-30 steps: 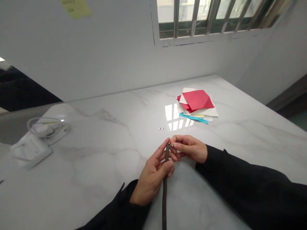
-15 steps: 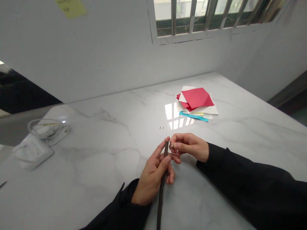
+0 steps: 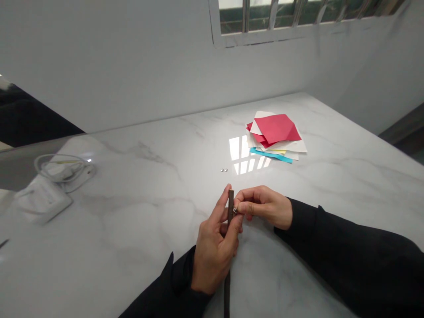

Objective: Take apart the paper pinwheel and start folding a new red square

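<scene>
A long, narrow dark brown strap (image 3: 227,289) runs up from the bottom edge. My left hand (image 3: 215,249) grips it near its upper end, thumb on one side and fingers behind. The fingers of my right hand (image 3: 261,205) pinch a small shiny metal piece (image 3: 235,210), held against the right side of the strap, just below its end. Its exact shape is partly hidden by my fingertips. Past my hands, two small round silver metal pieces (image 3: 224,170) lie side by side on the white marbled table (image 3: 149,229).
A stack of red, white, yellow and blue paper sheets (image 3: 278,130) lies at the back right. At the left are a white power adapter (image 3: 44,198) and a coiled white cable (image 3: 64,168). A wall (image 3: 149,66) with a barred window (image 3: 281,17) rises behind the table.
My right hand has brought the metal piece in against the strap's side, slightly lower. My left fingers have drawn in around the strap. The camera view has tilted slightly downward.
</scene>
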Action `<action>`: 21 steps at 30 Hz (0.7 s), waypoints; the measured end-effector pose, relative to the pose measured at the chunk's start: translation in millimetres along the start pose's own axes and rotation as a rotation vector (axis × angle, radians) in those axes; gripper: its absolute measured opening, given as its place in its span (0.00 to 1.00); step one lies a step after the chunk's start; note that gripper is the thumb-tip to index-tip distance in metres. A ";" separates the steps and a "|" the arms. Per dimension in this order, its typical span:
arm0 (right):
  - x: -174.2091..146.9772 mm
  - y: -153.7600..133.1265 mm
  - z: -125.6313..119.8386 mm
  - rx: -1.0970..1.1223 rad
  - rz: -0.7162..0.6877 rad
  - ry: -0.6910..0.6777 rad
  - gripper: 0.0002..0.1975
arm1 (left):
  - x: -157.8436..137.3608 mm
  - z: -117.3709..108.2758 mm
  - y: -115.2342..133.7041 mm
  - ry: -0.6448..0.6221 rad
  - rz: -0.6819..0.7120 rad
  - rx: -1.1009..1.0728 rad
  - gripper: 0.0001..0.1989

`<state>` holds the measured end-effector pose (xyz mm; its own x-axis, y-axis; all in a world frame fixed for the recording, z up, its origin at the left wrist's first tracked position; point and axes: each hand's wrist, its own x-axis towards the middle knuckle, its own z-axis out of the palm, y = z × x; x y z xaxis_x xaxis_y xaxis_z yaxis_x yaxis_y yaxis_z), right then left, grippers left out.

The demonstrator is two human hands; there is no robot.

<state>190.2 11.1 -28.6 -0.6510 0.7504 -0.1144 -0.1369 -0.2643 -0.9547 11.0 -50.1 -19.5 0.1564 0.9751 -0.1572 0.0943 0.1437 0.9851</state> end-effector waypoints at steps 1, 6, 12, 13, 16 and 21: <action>-0.4 0.1 0.1 0.000 0.000 -0.004 0.24 | -0.7 0.3 0.0 0.014 0.007 0.016 0.37; -2.7 -1.1 2.5 -0.011 0.001 0.025 0.23 | -3.7 2.7 2.6 0.070 0.024 0.062 0.35; -5.9 -1.3 8.0 0.066 0.033 0.043 0.22 | -6.9 5.3 10.0 0.160 0.066 0.180 0.36; -6.4 -1.1 8.8 0.069 0.031 0.043 0.22 | -7.4 5.4 10.4 0.164 0.079 0.201 0.35; -7.6 -0.9 11.2 0.088 0.039 0.047 0.22 | -8.6 5.6 10.2 0.171 0.101 0.235 0.34; -9.0 -3.1 13.2 0.115 0.075 0.062 0.22 | -9.8 6.9 12.1 0.192 0.101 0.189 0.33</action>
<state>186.6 -2.8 -21.0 -0.6158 0.7608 -0.2048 -0.1760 -0.3862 -0.9055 17.3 -59.1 -6.5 -0.0134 0.9996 -0.0247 0.2718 0.0274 0.9620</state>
